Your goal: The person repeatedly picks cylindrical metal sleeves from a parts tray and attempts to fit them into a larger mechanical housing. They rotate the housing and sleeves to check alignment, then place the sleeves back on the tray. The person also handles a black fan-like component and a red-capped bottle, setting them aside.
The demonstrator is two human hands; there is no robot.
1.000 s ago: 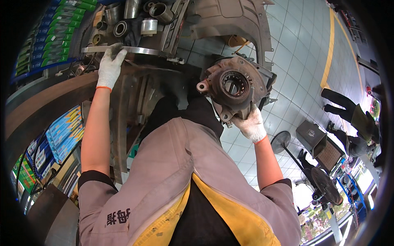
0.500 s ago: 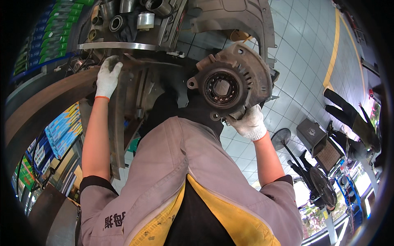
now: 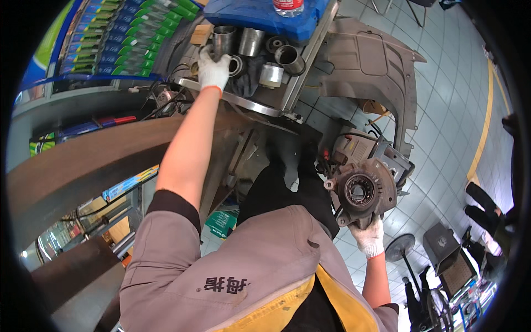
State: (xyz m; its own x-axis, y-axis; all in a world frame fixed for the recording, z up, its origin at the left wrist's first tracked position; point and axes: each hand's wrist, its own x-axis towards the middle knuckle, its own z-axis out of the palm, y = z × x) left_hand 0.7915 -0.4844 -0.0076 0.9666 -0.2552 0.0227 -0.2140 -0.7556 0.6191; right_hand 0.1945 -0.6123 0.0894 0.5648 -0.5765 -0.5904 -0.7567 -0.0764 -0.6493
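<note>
My right hand (image 3: 369, 238), in a white knit glove, is closed round the lower edge of a rusty steering knuckle (image 3: 387, 193). A ring-shaped bearing (image 3: 360, 190) sits in the knuckle's bore, and light shows through its centre. My left hand (image 3: 213, 71), gloved too, reaches over the near end of a metal-edged bench, thumb and fingers apart. Close to its thumb lies a dark metal ring (image 3: 236, 66). Just beyond its fingertips stands a steel sleeve (image 3: 224, 41). Whether the fingers touch either is not clear.
More steel sleeves (image 3: 251, 42), a silver cylinder (image 3: 271, 74) and a blue case (image 3: 243, 11) are on the bench. A curved rusty beam (image 3: 99, 149) runs along my left. A grey plastic liner (image 3: 370, 66) lies beyond, right. At far right another person's legs (image 3: 482, 207) show.
My left hand has moved forward from the beam to the parts on the bench. My right hand has lowered the steering knuckle away to the right. The view has shifted left.
</note>
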